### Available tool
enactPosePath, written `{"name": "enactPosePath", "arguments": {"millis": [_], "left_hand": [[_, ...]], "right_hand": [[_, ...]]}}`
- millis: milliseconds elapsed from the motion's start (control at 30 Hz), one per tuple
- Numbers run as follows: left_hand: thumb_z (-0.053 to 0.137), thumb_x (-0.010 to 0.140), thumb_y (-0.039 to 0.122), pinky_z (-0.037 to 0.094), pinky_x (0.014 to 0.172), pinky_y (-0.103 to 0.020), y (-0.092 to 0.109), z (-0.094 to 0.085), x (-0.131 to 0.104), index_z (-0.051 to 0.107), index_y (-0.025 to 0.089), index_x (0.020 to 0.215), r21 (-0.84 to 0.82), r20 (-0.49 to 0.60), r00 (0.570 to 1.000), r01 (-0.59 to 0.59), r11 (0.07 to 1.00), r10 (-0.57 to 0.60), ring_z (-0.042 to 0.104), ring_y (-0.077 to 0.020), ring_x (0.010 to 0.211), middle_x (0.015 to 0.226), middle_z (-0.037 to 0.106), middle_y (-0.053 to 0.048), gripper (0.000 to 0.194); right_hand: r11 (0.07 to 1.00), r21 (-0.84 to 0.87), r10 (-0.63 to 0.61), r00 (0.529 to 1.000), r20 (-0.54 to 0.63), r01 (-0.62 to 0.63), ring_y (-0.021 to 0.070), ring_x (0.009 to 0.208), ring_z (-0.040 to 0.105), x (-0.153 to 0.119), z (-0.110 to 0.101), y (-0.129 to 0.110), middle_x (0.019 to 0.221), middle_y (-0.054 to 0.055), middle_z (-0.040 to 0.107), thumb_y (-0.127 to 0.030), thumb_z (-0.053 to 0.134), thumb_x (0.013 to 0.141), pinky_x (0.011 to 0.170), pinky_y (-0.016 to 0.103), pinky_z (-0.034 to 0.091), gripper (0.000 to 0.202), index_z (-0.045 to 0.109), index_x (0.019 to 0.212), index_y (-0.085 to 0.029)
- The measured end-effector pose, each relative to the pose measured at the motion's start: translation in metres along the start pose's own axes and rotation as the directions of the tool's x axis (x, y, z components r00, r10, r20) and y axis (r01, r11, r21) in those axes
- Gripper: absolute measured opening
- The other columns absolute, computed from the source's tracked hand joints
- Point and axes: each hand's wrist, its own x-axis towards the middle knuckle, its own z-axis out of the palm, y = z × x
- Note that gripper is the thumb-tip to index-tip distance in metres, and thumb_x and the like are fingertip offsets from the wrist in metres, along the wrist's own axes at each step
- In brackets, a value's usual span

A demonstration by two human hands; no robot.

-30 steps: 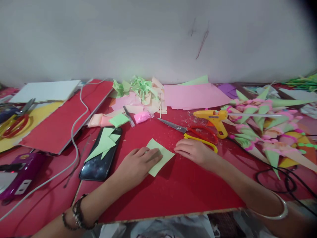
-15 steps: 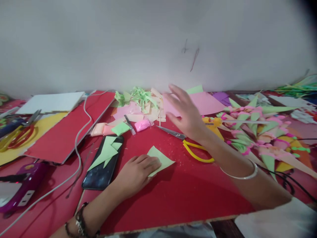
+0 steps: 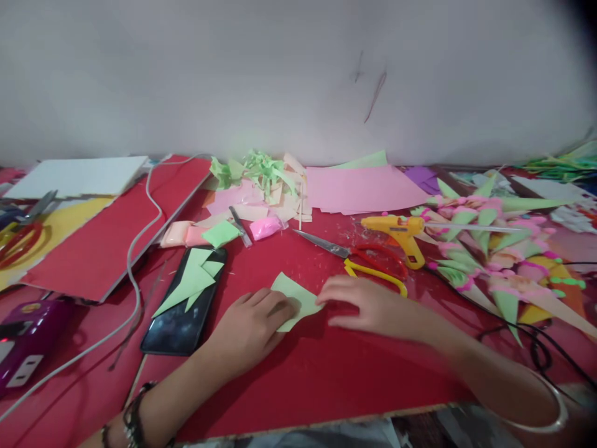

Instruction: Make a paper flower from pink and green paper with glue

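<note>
A square of pale green paper (image 3: 298, 301) lies near the front of the red table. My left hand (image 3: 254, 320) grips its left side, with the fingers on top and the thumb hidden. At the paper's right corner are the fingertips of my right hand (image 3: 368, 305), its thumb held apart from the fingers; whether they touch the paper I cannot tell. Behind that hand lie scissors (image 3: 326, 244) with red and yellow handles. Cut green paper pieces (image 3: 192, 283) rest on a black phone (image 3: 175, 336) left of my left hand.
A yellow glue gun (image 3: 396, 231) lies beside paper flowers (image 3: 489, 230) on the right. Toward the wall are pink sheets (image 3: 364, 188), paper scraps (image 3: 270, 177), small clay packets (image 3: 267, 227) and a cutter (image 3: 240, 225). A white cable (image 3: 135, 249) crosses the left, past a purple power strip (image 3: 37, 336).
My right hand has come down from above the scissors to the green paper's right corner, uncovering the glue gun and the red handle. My left hand keeps its hold. The view has shifted slightly.
</note>
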Motion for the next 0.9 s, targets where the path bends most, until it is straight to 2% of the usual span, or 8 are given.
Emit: {"name": "enactPosePath", "arguments": {"millis": [167,333,533,767,900], "left_hand": [[0.047,0.077,0.012,0.046,0.073,-0.032,0.002,0.002,0.002,0.050,0.024,0.112,-0.027,-0.005,1.000,0.024,0.999,-0.024,0.053,-0.0194,0.087,0.097,0.057,-0.004,0.037],[0.039,0.087,0.022,0.046,0.071,-0.029,0.000,0.009,0.001,0.056,0.023,0.107,-0.068,-0.097,0.995,0.022,0.997,-0.029,0.054,-0.0171,0.082,0.091,0.059,-0.004,0.027],[0.034,0.090,0.027,0.045,0.069,-0.027,-0.003,0.017,0.002,0.062,0.015,0.083,-0.098,-0.153,0.982,0.101,0.990,-0.115,0.056,-0.0165,0.078,0.084,0.061,-0.006,0.031],[0.041,0.085,0.036,0.033,0.051,-0.025,0.000,0.010,0.002,0.056,0.016,0.063,0.029,-0.066,0.952,0.301,0.953,-0.299,0.051,-0.0149,0.056,0.059,0.054,-0.002,0.033],[0.042,0.084,0.035,0.030,0.050,-0.025,0.001,0.010,0.003,0.054,0.016,0.062,0.044,-0.060,0.947,0.319,0.947,-0.317,0.051,-0.0157,0.056,0.058,0.054,-0.002,0.031]], "right_hand": [[0.996,0.085,0.018,0.993,-0.113,-0.008,0.0138,0.088,0.055,-0.006,0.027,0.011,0.091,0.004,0.059,-0.020,0.050,0.082,0.079,0.027,0.044,0.012,0.060,0.087,-0.019],[0.993,0.120,0.028,0.981,-0.193,-0.005,0.0122,0.079,0.055,-0.002,0.032,0.017,0.085,0.004,0.058,-0.019,0.051,0.082,0.072,0.024,0.044,0.011,0.061,0.082,-0.017],[0.988,0.146,0.080,0.967,-0.243,-0.045,0.0112,0.073,0.054,0.001,0.034,0.019,0.080,0.003,0.056,-0.022,0.052,0.081,0.066,0.022,0.044,0.012,0.062,0.077,-0.016],[0.985,0.137,0.139,0.952,-0.274,-0.105,0.0122,0.074,0.053,0.004,0.037,0.019,0.081,0.003,0.054,-0.023,0.052,0.082,0.067,0.024,0.044,0.010,0.059,0.077,-0.016],[0.985,0.130,0.151,0.946,-0.286,-0.118,0.0126,0.073,0.053,0.005,0.039,0.018,0.081,0.003,0.054,-0.022,0.053,0.081,0.066,0.025,0.043,0.008,0.058,0.077,-0.017]]}}
